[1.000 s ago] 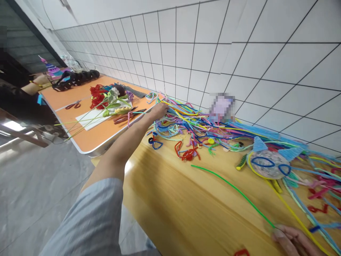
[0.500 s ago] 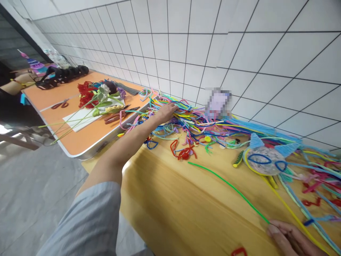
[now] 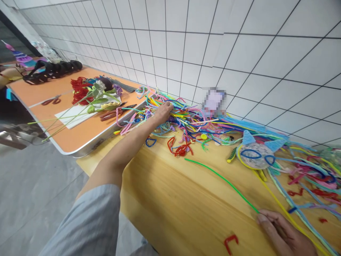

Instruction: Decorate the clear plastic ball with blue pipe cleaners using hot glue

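My right hand pinches one end of a green pipe cleaner between thumb and fingers. The rest of this stem curves away to the left over the wooden table. At the far side my left hand reaches into a heap of mixed pipe cleaners along the wall. Its fingers bend down among the stems, with the tips hidden, so I cannot tell whether it grips any. A round, clear-looking piece with light blue ears and blue loops lies right of the heap.
An orange table to the left carries scissors, pliers and crafted flowers. A pixelated phone-like object leans on the tiled wall. Red scraps lie near the front. Another person's hand shows at far left.
The view has shifted slightly, and more of my right hand shows, still holding the green pipe cleaner. My left hand stays in the heap, its fingers a little more bent.
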`<state>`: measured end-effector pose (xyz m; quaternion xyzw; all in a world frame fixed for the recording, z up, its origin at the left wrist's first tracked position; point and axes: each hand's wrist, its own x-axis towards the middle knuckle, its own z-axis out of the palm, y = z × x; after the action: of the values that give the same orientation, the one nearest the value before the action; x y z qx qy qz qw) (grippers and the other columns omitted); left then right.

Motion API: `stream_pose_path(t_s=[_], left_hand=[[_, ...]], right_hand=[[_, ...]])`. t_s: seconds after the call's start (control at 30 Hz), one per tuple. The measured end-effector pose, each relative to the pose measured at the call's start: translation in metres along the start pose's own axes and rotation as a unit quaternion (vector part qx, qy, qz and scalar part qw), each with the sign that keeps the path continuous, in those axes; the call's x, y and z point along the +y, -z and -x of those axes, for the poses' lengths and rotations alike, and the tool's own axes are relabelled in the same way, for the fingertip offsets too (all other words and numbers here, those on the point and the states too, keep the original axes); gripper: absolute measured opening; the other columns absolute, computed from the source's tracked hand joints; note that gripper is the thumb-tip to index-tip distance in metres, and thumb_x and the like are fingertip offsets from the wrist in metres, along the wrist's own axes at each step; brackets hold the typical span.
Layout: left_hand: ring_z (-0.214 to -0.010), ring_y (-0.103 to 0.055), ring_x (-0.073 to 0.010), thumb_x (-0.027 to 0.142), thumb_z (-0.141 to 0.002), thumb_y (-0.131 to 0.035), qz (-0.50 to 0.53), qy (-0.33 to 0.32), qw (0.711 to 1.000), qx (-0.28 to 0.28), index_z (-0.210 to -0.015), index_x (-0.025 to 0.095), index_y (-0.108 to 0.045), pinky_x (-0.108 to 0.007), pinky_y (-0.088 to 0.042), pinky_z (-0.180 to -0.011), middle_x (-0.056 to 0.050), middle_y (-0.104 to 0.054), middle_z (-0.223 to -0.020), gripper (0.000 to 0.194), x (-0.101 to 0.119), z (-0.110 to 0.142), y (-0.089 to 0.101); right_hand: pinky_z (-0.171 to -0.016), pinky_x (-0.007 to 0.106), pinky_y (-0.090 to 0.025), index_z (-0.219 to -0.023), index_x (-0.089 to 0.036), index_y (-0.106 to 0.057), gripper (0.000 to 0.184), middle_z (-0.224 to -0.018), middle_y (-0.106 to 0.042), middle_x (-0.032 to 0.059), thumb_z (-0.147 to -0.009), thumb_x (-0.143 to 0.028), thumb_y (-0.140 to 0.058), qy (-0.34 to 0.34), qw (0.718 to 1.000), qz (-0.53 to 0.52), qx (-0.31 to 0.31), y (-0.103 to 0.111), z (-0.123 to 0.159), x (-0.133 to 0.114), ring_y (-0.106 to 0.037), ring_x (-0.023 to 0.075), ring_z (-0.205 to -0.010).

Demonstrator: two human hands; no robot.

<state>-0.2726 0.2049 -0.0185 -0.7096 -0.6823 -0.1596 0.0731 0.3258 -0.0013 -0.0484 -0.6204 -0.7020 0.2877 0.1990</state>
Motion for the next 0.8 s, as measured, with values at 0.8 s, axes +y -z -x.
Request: stream_pose_path(t_s=[0.8], left_hand=[[-0.135,-0.063,-0.0394,0.013,-0.092,-0.058,0.015,0.031,0.999,0.037,-0.129,0.017,-0.07,-0.048,-0.055,-0.108,-0.02,-0.066,-0.142,0.039,-0.006,0.004,-0.022]], right_hand=[[-0.094,0.033,-0.068,-0.11,-0.027,-0.075,0.008,-0.112,-0.087,0.006,-0.11,-0.027,-0.067,0.356,0.925,0.103,0.087,0.001,-0.032,-0.124,-0.085,0.0208,-0.104]])
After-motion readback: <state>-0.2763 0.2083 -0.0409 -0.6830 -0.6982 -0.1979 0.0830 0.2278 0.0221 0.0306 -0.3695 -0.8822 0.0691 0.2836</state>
